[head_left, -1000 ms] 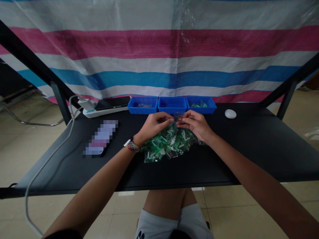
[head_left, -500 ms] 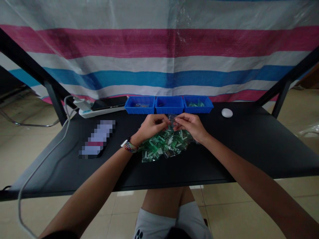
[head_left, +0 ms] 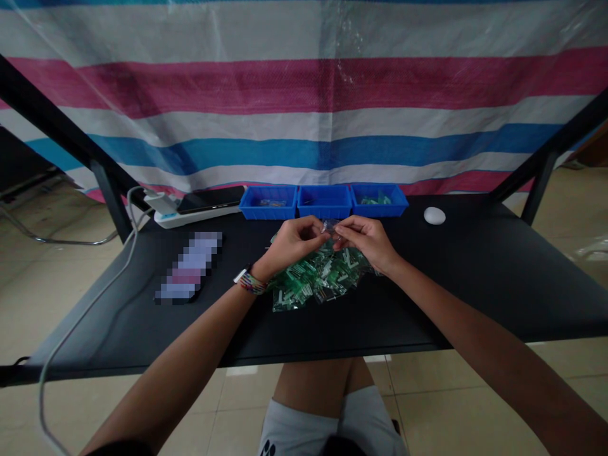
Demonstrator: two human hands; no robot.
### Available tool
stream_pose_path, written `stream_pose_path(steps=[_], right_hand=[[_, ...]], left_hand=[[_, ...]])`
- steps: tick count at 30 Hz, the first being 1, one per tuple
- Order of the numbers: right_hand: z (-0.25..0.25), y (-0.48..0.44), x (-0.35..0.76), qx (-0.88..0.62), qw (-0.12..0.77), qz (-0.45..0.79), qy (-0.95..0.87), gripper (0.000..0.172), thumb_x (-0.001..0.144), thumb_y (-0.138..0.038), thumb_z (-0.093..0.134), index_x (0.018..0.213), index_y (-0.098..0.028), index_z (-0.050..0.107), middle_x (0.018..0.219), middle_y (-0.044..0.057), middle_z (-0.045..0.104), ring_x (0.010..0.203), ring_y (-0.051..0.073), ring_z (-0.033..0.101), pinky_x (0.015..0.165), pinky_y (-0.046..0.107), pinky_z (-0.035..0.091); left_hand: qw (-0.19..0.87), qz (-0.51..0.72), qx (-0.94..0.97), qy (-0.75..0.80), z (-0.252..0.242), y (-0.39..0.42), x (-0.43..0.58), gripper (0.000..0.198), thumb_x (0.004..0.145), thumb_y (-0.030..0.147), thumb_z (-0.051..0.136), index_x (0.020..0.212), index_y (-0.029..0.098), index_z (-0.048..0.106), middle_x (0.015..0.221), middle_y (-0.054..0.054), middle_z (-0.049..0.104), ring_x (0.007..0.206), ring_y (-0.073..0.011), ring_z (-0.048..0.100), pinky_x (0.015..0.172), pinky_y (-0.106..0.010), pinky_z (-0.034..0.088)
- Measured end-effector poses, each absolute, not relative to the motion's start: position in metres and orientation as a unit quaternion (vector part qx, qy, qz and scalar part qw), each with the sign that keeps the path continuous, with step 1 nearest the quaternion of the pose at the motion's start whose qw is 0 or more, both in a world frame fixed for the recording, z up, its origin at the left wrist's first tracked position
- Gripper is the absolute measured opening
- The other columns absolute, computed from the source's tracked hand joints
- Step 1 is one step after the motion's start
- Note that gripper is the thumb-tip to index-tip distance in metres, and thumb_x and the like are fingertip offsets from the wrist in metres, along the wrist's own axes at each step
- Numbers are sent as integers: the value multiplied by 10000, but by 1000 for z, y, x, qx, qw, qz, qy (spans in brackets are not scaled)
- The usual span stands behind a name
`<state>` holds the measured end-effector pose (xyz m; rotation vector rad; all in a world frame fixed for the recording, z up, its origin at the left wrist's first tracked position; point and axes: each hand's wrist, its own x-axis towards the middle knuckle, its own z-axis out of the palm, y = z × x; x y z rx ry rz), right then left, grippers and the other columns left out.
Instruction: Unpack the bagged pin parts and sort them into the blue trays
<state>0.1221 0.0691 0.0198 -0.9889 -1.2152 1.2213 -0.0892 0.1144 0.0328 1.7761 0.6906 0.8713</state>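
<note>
My left hand (head_left: 293, 242) and my right hand (head_left: 367, 239) meet above a heap of small green packets (head_left: 318, 278) on the black table (head_left: 475, 278). Both pinch the same small clear plastic packet (head_left: 330, 227) between fingertips, left hand on its left edge, right hand on its right edge. A beaded band circles my left wrist. Behind the hands stand three blue trays in a row: the left tray (head_left: 268, 201) and the right tray (head_left: 379, 199) each hold a few small items, while the middle tray (head_left: 323, 201) looks nearly bare.
A white power strip (head_left: 190, 212) with a dark phone lying on it sits at the back left, its cable trailing off the table edge. A blurred flat object (head_left: 190, 275) lies left of the heap. A white round object (head_left: 434, 216) rests at the right. A striped tarp hangs behind.
Both hands have stayed pinched together on the clear packet, shifting slightly. The view has shifted a little.
</note>
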Motion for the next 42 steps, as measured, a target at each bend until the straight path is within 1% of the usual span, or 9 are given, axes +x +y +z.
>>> stream_pose_path(steps=[6,11,16,21,29,31,33,38,42], right_hand=[[19,71,124,-414,549,517,-509,426,759,-449,927,1079,-231,750,901,16,767,686,181,754,670,354,666],[20,71,124,-424,549,483,-535,316,769,-422,899,943,-213,736,801,0,713,645,167,700,613,328,619],[24,65,123,-427,576,382,-583,227,863,-405,824,877,-230,681,759,-7,664,610,159,646,598,324,557],[30,56,125,-420,562,193,-686,49,957,-311,732,926,-278,750,955,57,698,844,232,680,743,407,598],[27,53,129,-409,509,83,-753,194,987,-198,663,1075,-335,768,1113,77,699,1073,285,690,990,504,613],[27,53,128,-419,543,97,-721,219,983,-207,669,1132,-338,759,1204,76,681,1122,283,689,1020,497,616],[29,54,126,-435,583,150,-670,224,979,-251,688,1187,-322,731,1251,75,662,1052,251,714,959,454,647],[33,59,123,-426,553,434,-570,397,925,-512,762,1208,-255,655,950,16,683,696,157,724,670,322,661],[28,62,120,-411,524,508,-546,414,848,-574,833,1003,-221,683,821,-2,693,607,157,719,612,323,650]], left_hand=[[514,368,723,281,30,113,-86,288,878,409,808,912,169,652,742,3,669,599,-119,656,571,-233,544],[504,382,722,280,30,114,-85,316,881,434,812,863,169,640,737,-1,655,598,-113,632,574,-236,540],[461,412,721,313,41,114,-92,444,958,522,726,708,182,590,601,-2,626,550,-111,573,555,-234,457],[504,379,710,314,50,113,-96,570,1035,603,550,697,167,692,632,-74,733,606,-172,694,657,-288,542],[534,382,684,317,44,109,-87,285,897,420,757,980,147,769,820,-77,818,760,-206,786,735,-316,620],[543,403,665,319,42,110,-87,273,863,383,782,990,144,747,826,-69,812,767,-211,799,748,-325,639],[549,423,645,321,41,112,-86,264,845,365,795,973,146,725,809,-57,798,750,-209,805,736,-320,647],[550,426,644,317,40,113,-86,254,846,359,794,966,148,719,839,-63,801,748,-203,806,724,-309,649],[549,396,671,303,40,111,-85,290,855,389,798,998,148,723,833,-67,805,731,-200,795,706,-302,633]])
